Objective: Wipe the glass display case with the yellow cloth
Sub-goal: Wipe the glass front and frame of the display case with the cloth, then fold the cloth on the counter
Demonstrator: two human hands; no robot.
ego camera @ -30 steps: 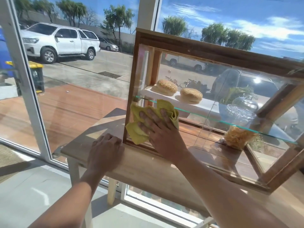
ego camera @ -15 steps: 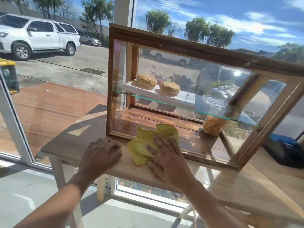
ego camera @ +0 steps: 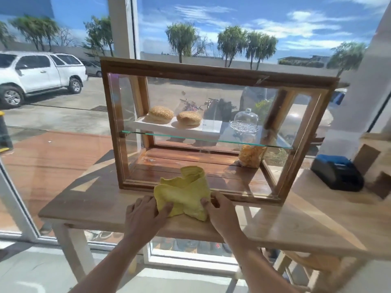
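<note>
Our left hand (ego camera: 146, 214) and right hand (ego camera: 222, 212) each pinch an edge of the yellow cloth (ego camera: 183, 193), bunched on the wooden table (ego camera: 95, 199) against the bottom front rail of the glass display case (ego camera: 211, 74). Inside it, two seeded buns (ego camera: 174, 117) sit on a white tray (ego camera: 182, 129) beside a glass dome (ego camera: 246, 121).

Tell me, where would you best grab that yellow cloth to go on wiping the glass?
Probably by its near edge, coming from the person's side. The yellow cloth lies crumpled on the wooden table, its far fold rising against the display case. The left hand and right hand already pinch its two near corners, which are the free, reachable parts.
</note>
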